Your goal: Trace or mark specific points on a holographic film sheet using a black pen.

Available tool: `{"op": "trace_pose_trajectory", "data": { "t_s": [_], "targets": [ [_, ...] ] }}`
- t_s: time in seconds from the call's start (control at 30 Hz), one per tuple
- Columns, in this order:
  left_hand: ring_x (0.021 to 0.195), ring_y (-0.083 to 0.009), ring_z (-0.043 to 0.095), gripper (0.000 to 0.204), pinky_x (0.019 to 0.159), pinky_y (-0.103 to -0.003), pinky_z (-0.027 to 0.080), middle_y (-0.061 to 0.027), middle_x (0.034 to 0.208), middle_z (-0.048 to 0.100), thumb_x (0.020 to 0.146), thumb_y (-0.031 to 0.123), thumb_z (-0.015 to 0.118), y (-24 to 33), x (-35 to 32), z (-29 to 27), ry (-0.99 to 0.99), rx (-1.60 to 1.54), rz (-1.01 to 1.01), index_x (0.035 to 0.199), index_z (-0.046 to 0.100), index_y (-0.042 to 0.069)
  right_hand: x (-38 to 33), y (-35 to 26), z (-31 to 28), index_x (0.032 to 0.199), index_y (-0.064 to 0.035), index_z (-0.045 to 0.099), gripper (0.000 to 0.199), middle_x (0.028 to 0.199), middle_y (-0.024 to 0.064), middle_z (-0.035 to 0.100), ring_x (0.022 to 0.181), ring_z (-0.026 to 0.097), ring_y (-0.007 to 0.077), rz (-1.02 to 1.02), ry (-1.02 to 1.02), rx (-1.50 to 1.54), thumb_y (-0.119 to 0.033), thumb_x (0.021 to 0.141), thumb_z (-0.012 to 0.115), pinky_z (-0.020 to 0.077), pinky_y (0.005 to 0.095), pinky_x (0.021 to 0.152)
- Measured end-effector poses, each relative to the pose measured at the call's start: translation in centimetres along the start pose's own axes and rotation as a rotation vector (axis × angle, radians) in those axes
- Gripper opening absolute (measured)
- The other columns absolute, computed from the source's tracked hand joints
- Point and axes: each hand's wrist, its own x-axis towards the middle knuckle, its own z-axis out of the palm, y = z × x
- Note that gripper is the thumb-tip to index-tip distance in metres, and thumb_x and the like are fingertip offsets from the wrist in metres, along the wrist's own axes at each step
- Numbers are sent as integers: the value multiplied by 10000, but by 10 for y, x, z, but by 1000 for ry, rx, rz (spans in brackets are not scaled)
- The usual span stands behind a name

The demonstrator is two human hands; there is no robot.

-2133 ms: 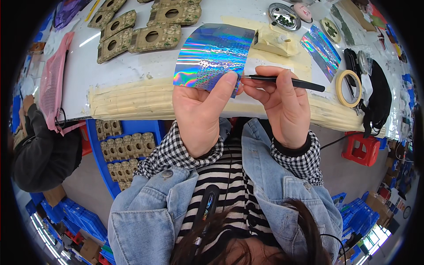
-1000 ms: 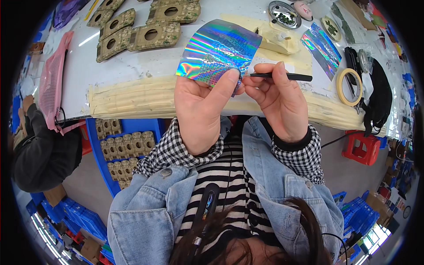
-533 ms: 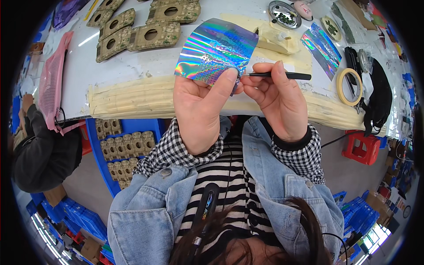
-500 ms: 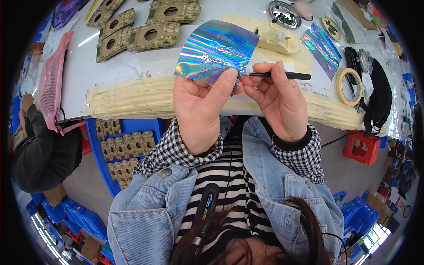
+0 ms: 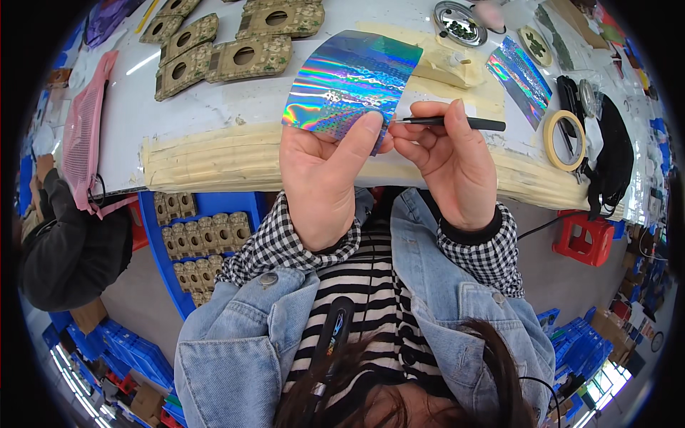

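Observation:
My left hand (image 5: 325, 175) is closed on a shiny blue holographic sheet (image 5: 349, 75), its thumb pressed on the lower right part. Small raised or cut shapes cover much of the sheet, which curves slightly. In my right hand (image 5: 457, 160), between thumb and fingers, is a slim black-handled tool with a metal tip (image 5: 464, 123). That tip points left at the sheet's right edge, close to my left thumb. Whether it touches the sheet, or has picked up a tiny piece, is too small to tell.
Several camouflage model parts with round holes (image 5: 250, 57) lie at the far left. A metal dish of small dark pieces (image 5: 460, 23), another holographic sheet (image 5: 519, 82) and a tape roll (image 5: 564, 140) are to the right. Below left stands a blue tray (image 5: 168, 267) of similar parts.
The sheet's lower right edge, bent before, now lies straighter. My right hand and the tool have shifted very slightly to the right.

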Motion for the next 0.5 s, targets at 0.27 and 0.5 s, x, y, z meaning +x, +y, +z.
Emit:
{"op": "trace_pose_trajectory", "data": {
  "t_s": [0.27,0.5],
  "targets": [
    [713,-127,613,146,658,-257,503,-74,855,645,835,19,618,7,-2,8,153,38,18,972,579,-14,-10,-11,-1,1019,-4,640,262,973,129,629,942,619,244,-887,-205,-1132,-145,799,654,519,331,829],
    [727,-129,616,151,657,-248,514,-76,844,643,812,-26,629,5,-1,9,134,89,141,954,580,-22,-13,-16,9,1015,-11,641,308,992,144,636,945,623,316,-1023,-305,-1492,-204,776,668,519,371,809]
  ]
}}
